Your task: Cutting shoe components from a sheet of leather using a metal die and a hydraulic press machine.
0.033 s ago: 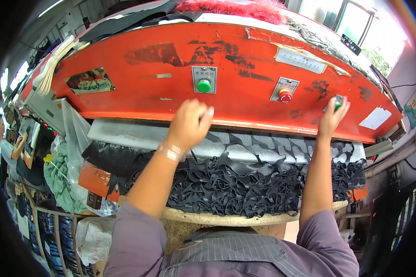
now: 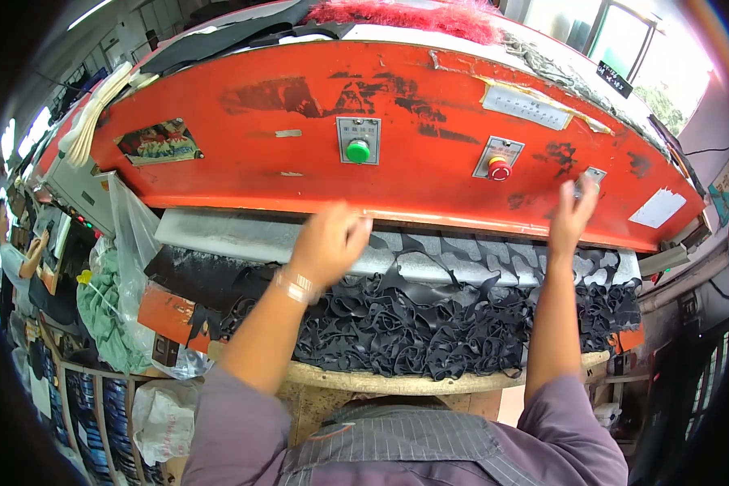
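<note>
My left hand (image 2: 327,245) hovers over the grey metal bed (image 2: 219,235), just below the machine's red front panel (image 2: 243,174). Its fingers are curled closed with the thumb out to the side, and nothing shows in them. Above it sits a green push button (image 2: 357,151) on a metal plate. Raised at the right, my right hand (image 2: 573,212) is open, its fingers apart near a small button plate (image 2: 595,175) that they partly cover. Black cut-out scrap strips (image 2: 405,324) heap up along the bed's near edge, below both hands.
A red emergency stop button (image 2: 499,168) is on the panel between my hands. Red fluffy material (image 2: 405,11) and black sheets (image 2: 227,44) lie on top of the machine. Clear plastic (image 2: 130,235) and green cloth (image 2: 109,300) hang at left. A person (image 2: 16,259) is farther left.
My left hand has dropped from beneath the green button to the panel's lower edge. My right hand has moved down and slightly left, away from the right-hand button.
</note>
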The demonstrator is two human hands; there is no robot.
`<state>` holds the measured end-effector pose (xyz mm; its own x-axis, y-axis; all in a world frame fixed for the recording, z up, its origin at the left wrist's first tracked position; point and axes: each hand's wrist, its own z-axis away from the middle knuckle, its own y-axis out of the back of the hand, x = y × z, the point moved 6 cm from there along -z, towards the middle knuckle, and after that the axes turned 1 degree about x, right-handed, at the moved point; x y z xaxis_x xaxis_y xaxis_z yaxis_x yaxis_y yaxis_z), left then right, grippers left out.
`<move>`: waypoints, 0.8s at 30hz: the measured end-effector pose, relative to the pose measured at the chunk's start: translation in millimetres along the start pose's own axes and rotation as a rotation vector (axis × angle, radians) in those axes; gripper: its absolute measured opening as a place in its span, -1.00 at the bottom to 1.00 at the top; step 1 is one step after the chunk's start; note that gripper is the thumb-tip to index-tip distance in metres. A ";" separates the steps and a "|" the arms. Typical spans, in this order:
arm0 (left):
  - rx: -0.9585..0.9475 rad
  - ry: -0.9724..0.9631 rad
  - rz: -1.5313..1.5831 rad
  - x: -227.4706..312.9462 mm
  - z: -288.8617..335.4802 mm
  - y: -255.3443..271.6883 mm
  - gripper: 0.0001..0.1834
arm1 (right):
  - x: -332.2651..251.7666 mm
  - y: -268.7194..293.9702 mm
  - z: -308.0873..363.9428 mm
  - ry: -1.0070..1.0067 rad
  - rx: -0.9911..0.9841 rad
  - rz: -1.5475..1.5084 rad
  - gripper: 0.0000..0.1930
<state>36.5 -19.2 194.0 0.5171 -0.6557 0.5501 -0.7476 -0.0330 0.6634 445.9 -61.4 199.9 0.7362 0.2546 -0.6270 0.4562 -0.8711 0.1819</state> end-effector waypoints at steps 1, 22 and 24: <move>-0.116 0.014 -0.034 -2.2 33.5 -11.2 -0.63 | -17.1 -5.3 30.9 -0.005 -0.216 -0.143 -0.49; -0.445 0.277 -0.094 9.8 196.2 -33.2 -0.82 | -184.5 -49.1 287.8 0.429 -1.600 -0.183 -0.85; -0.450 0.408 0.135 -18.0 164.6 -31.9 -0.79 | -171.6 -82.7 245.4 0.315 -1.745 -0.277 -0.78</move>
<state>-17.6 -130.6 79.4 0.6142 -0.2878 0.7348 -0.6148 0.4093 0.6742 159.2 -136.1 106.5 0.5172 0.5453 -0.6597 0.3634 0.5580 0.7461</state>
